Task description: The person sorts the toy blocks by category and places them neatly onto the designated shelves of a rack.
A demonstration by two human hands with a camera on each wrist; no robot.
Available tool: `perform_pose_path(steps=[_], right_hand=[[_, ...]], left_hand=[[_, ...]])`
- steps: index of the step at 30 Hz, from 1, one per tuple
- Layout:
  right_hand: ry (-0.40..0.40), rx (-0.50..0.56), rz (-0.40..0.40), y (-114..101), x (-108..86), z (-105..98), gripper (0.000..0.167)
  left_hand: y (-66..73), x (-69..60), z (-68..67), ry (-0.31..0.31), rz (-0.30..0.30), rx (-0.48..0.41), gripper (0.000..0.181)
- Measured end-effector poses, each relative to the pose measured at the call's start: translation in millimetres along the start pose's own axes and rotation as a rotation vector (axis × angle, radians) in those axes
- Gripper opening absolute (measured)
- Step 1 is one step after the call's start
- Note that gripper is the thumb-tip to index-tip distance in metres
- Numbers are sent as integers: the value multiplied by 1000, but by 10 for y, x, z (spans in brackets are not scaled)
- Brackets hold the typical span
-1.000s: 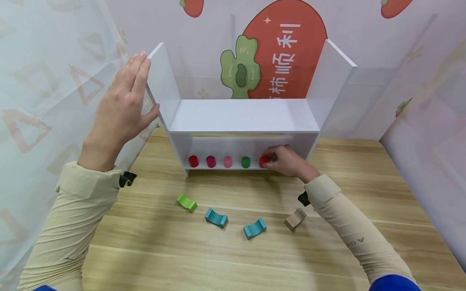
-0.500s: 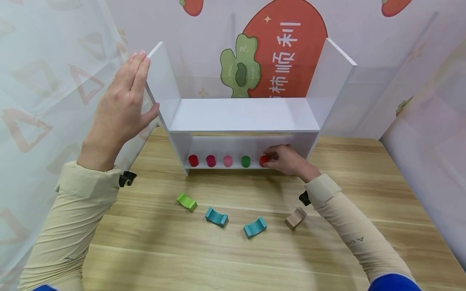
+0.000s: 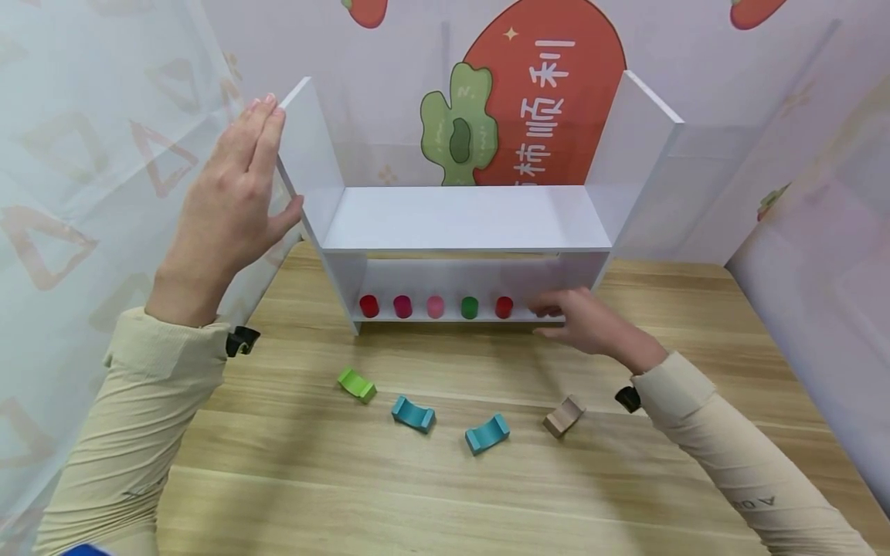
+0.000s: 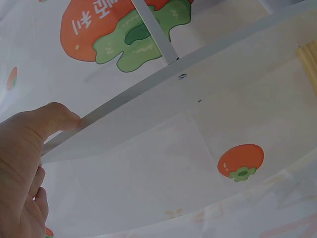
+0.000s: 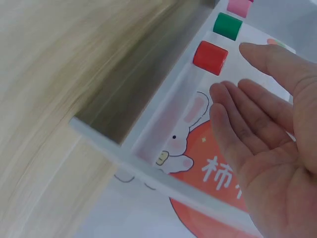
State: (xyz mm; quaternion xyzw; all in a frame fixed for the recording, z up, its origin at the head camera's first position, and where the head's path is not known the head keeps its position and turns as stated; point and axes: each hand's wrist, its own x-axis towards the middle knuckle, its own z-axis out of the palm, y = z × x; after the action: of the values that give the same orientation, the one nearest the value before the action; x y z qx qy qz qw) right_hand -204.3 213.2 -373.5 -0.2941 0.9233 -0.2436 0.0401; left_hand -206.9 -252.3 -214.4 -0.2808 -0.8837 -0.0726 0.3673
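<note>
My left hand [image 3: 232, 201] lies with straight fingers against the left side panel of the white shelf [image 3: 466, 218]; in the left wrist view its thumb touches the panel's edge [image 4: 119, 101]. On the lower board stand a red cylinder [image 3: 369, 306], a magenta one [image 3: 402, 306], a pink one [image 3: 435, 306], a green one [image 3: 469, 308] and another red one [image 3: 504, 307] in a row. Just right of that last red cylinder [image 5: 210, 57], my right hand [image 3: 591, 324] holds nothing, thumb and fingers apart, as the right wrist view of the hand [image 5: 272, 124] confirms.
On the wooden table [image 3: 431, 502] in front of the shelf lie a lime curved block [image 3: 358, 385], two teal ones [image 3: 413, 415] [image 3: 487, 435] and a brown one [image 3: 564, 417]. Printed sheets hang behind and at both sides.
My right hand has let go of the rightmost red cylinder and moved right and slightly toward me. That cylinder stays on the board. My left hand has kept its place.
</note>
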Motion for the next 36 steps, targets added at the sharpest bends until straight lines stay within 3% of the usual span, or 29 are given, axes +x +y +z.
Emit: perform_pose_path(steps=[6, 15, 24, 28, 36], right_hand=[[-74, -61, -86, 7, -251, -35, 32], [-283, -100, -168, -14, -530, 39, 38], [-334, -162, -299, 107, -656, 227, 29], [-340, -155, -317, 153, -677, 308, 26], [-381, -175, -244, 183, -693, 409, 32]], left_hand=[[4, 3, -3, -14, -4, 8, 94], [7, 15, -11, -17, -6, 12, 94], [13, 2, -6, -19, -8, 8, 93], [15, -1, -2, -22, -9, 12, 94], [12, -1, -2, -23, -16, 17, 94]])
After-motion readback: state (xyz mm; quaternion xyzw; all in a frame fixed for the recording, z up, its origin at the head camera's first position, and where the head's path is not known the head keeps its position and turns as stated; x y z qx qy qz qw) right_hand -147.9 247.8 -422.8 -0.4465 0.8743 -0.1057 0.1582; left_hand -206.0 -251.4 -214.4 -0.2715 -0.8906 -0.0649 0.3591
